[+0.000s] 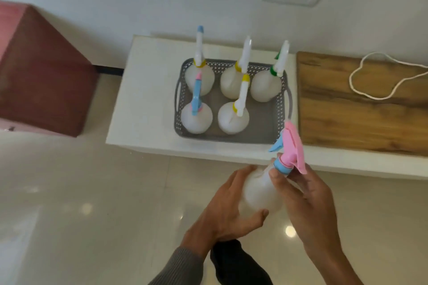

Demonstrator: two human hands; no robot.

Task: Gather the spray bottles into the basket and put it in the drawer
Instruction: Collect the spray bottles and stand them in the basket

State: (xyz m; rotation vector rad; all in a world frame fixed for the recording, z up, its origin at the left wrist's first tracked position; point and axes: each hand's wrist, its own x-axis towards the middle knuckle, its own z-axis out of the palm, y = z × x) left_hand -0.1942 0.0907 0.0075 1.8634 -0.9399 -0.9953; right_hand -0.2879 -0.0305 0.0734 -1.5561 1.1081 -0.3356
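Note:
A grey perforated basket (261, 132) sits on a low white cabinet top (148, 99). Several white spray bottles stand upright in it, among them one with a blue trigger head (196, 113) at its front left and one with a green collar (264, 84) at its back right. Its front right corner is bare. In front of the cabinet, over the floor, I hold a white bottle with a pink and blue head (259, 192), tilted with its nozzle toward the basket. My left hand (222, 213) cups its body from below. My right hand (308, 201) grips its neck.
A wooden board (361, 111) with a looped white cord (389, 76) lies right of the basket on the same surface. A dark red box-shaped stool (44, 76) stands at the left. Glossy tiled floor (92, 203) spreads below. No drawer is in view.

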